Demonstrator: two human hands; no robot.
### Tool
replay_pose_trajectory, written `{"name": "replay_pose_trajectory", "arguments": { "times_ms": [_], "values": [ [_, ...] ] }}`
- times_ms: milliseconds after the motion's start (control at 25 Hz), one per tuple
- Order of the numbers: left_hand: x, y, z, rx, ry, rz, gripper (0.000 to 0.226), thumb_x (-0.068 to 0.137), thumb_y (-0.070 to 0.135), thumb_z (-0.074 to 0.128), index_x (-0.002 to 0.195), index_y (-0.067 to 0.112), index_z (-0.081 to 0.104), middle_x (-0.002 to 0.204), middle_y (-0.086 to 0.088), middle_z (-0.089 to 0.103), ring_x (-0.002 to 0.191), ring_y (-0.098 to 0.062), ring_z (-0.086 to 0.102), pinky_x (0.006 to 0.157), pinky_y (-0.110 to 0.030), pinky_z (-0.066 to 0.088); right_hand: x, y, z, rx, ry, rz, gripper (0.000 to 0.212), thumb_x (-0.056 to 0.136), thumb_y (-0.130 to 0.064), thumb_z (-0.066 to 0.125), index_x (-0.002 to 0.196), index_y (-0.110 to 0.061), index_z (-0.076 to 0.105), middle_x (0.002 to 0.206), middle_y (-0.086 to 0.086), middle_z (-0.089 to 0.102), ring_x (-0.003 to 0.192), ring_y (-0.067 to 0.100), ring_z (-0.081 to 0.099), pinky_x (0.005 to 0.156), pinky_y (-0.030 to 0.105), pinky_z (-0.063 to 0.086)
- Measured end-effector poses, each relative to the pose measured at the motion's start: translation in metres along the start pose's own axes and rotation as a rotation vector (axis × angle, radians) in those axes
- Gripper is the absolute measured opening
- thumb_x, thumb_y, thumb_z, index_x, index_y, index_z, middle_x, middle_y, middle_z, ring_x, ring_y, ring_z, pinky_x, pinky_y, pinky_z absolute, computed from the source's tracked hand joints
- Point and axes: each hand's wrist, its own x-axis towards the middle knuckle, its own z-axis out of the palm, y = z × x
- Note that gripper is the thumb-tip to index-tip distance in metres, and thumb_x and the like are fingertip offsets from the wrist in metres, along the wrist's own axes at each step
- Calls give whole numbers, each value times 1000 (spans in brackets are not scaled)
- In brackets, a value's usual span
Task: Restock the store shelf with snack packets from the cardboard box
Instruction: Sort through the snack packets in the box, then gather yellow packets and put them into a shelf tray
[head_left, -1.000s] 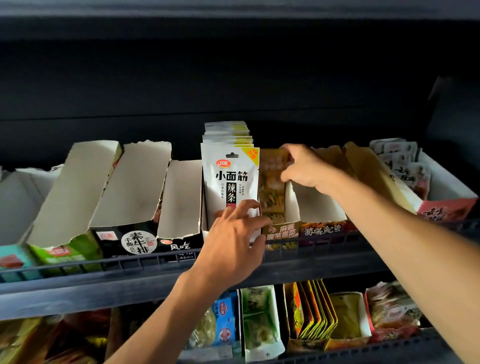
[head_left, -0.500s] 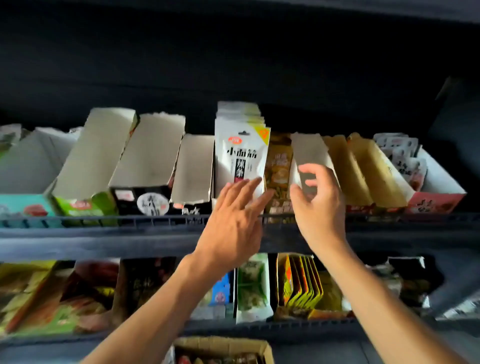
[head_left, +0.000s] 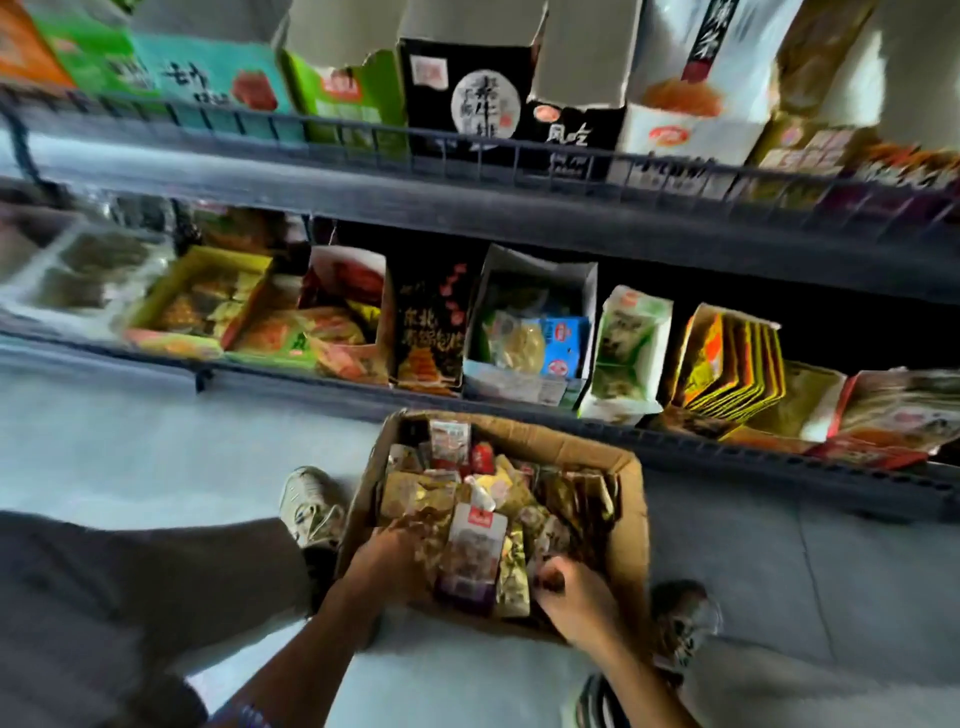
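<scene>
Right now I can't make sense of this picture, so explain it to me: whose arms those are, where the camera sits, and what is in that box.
There is no machine here. The camera is worn on a person's head and looks down, so the two arms reaching in from the bottom are the wearer's own. The left hand and right hand are both down among the snack packets in an open cardboard box, which stands on the pale floor between the person's shoes. The picture is too blurred to tell whether either grip has closed on a packet. Above the box run two dark store shelves: the lower shelf and the upper shelf, both lined with opened display cartons of snacks.
</scene>
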Motion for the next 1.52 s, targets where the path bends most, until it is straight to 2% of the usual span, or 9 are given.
{"name": "replay_pose_trajectory", "arguments": {
  "times_ms": [160,400,600,800,1000,1120,1240,1400,1520],
  "values": [
    [8,-16,11,96,-109,-133,80,85,62,34,149,15,37,137,-12,59,124,-32,58,101,-37,48,16,9,21,-111,-111,48,26,90,-24,62,116,-25,64,120,-1,67,112,18,61,82,24,44],
    [61,-3,-9,359,104,-27,78,93,32,53,157,19,11,161,-13,21,145,-35,26,117,-49,26,37,-8,36,-121,80,-56,40,96,-28,58,135,-31,51,129,-11,61,120,12,56,97,27,48],
    [85,-13,-4,343,-19,9,72,91,20,57,153,21,22,152,-11,39,137,-34,39,111,-49,34,40,-11,50,-50,63,-101,28,94,-30,62,123,-32,58,123,-11,63,117,13,59,96,28,51],
    [89,-10,14,424,115,97,75,89,26,62,153,19,22,161,-9,22,150,-34,12,119,-56,-7,47,-9,47,44,52,-15,37,93,-35,63,128,-32,52,125,-7,61,118,17,57,94,33,51],
    [81,1,4,465,84,103,62,90,18,61,147,20,37,154,-10,27,140,-31,27,116,-51,27,47,-14,47,154,178,28,53,90,-45,64,138,-33,45,123,-1,62,113,19,58,90,38,54],
    [86,16,-13,67,129,170,36,91,20,67,126,22,58,127,1,61,112,-20,62,90,-28,51,47,-15,44,191,173,37,46,90,-36,68,131,-32,49,121,-4,63,107,15,60,79,29,54],
    [97,24,-34,-312,149,83,57,86,38,74,136,22,51,116,10,60,92,-13,66,65,-13,51,44,-12,45,207,109,90,40,91,-30,68,128,-29,51,124,-4,62,107,13,58,74,21,47],
    [85,0,-16,146,19,-35,55,90,35,67,139,18,47,120,-4,65,99,-20,65,81,-30,54,42,-8,50,185,59,64,35,94,-29,64,127,-29,52,128,-2,62,115,19,60,87,32,55],
    [76,-9,13,530,-83,1,85,84,50,71,150,15,31,150,-12,39,138,-31,38,113,-49,30,41,-4,51,179,73,44,32,94,-30,63,125,-31,53,128,-3,63,117,20,60,90,31,54]
  ]
}}
